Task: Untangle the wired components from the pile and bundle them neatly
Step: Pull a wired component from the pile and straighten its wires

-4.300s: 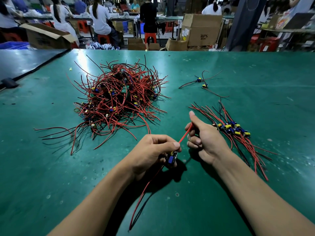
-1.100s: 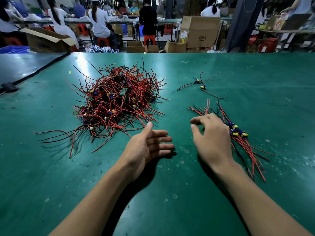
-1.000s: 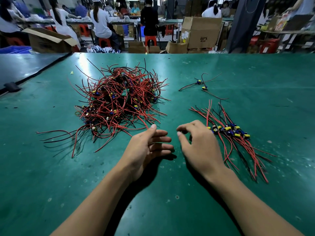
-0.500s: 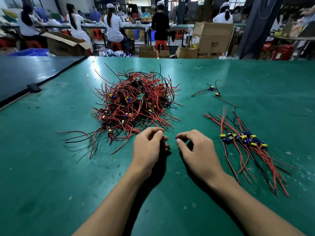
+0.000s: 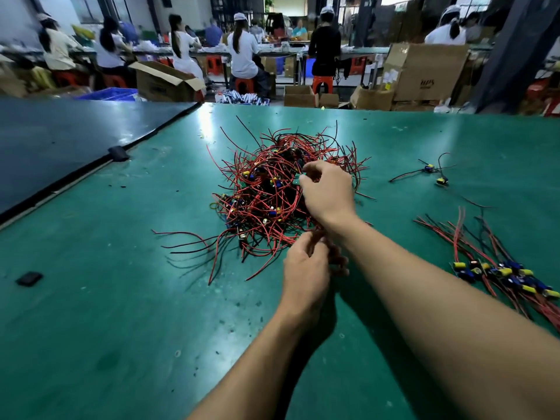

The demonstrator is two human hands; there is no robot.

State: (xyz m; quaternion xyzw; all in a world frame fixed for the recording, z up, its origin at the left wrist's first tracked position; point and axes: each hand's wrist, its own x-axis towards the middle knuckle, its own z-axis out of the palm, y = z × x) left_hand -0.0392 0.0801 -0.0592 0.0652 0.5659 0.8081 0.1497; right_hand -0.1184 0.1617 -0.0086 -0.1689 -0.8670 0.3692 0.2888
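Half a second ago both hands lay on the bench [image 5: 91, 313] just short of the pile [image 5: 272, 192], holding nothing. Now the right hand [image 5: 328, 195] is forward on top of the tangle of red and black wires. Its fingers are curled, and its thumb and forefinger pinch a small green board [image 5: 298, 179] near the pile's crown. The left hand [image 5: 306, 271] has moved up to the near edge of the pile. Its fingers are curled among the loose red wire ends there, but blur hides whether it has hold of one. The right forearm crosses above the left hand's knuckles.

The pile sits at the middle of the green bench, as before, with long strands trailing to the near left. The sorted bundle [image 5: 503, 271] lies well to the right, untouched, its yellow and blue parts lined up together. Two loose components [image 5: 433, 174] rest beyond it, where they were.

The view has dropped closer to the bench, so a small black object [image 5: 29, 278] now shows at the near left.
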